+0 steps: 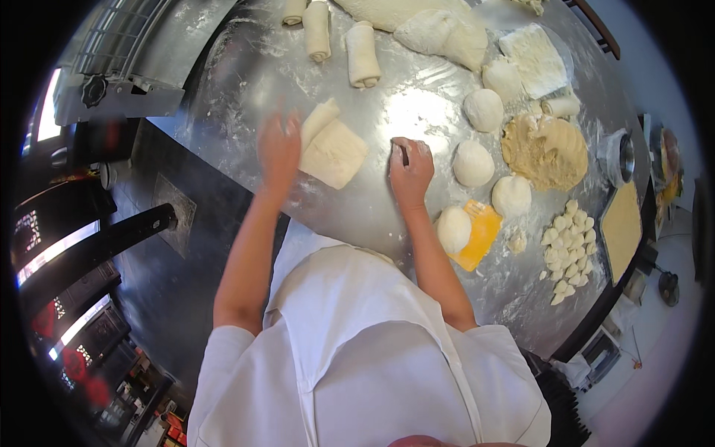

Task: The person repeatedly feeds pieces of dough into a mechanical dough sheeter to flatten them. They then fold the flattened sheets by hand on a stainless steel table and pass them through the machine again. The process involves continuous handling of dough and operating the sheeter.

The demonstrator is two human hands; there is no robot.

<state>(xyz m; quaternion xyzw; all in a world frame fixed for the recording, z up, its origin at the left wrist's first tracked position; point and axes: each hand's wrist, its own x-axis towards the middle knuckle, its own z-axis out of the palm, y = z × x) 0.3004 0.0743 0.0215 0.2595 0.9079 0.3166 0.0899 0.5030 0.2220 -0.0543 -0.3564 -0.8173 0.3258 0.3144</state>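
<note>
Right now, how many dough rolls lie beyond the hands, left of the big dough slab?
3: one small-looking roll at the picture's top edge, a longer roll just right of it, and a third roll farther right. More may lie out of view.

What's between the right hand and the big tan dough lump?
In the head view, one round white dough ball sits between the right hand and the tan dough lump, with a strip of tabletop between hand and ball.
</note>
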